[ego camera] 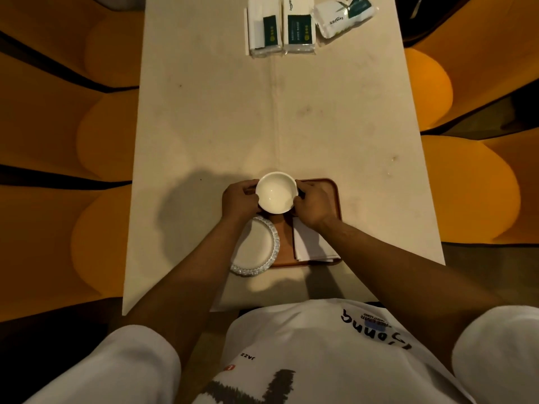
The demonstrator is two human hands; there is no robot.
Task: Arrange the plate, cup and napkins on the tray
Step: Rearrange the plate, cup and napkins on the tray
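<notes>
Left hand (pixel 239 199): bare, fingers curled against the left side of the round white ceramic cup (pixel 276 192), closed on its wall. Right hand (pixel 314 203): bare, fingers closed against the right side of the same cup, thumb near the rim. Both hands grip the cup between them.

Round white ceramic cup: seen from above, mouth up, interior pale with nothing visible in it. It sits over the far left part of the tray; whether its base touches the tray or is held just above cannot be told.

Reddish-brown rectangular tray with rounded corners (pixel 335 196): lies on the table near the person, its long sides running away from the viewer. The far right corner and right rim are bare; a strip of the tray floor shows between plate and napkins.

Round white plate with a fluted, crinkled rim (pixel 255 246): lies at the near left of the tray, its left and near edge overhanging the tray rim onto the table, partly hidden by the left forearm.

Folded white paper napkins (pixel 309 246): a flat stack at the near right of the tray, beside the plate and apart from it, partly covered by the right wrist.

Long pale cream table (pixel 291 112): bears faint stains and a centre seam.

Three white plastic-wrapped tissue packs with dark green labels (pixel 300 24): in a row at the far end of the table, well apart from the tray; the rightmost pack is turned at an angle.

Orange upholstered seats (pixel 73 126): flank the table on both sides.

White printed T-shirt (pixel 320 345): fills the lower frame.
</notes>
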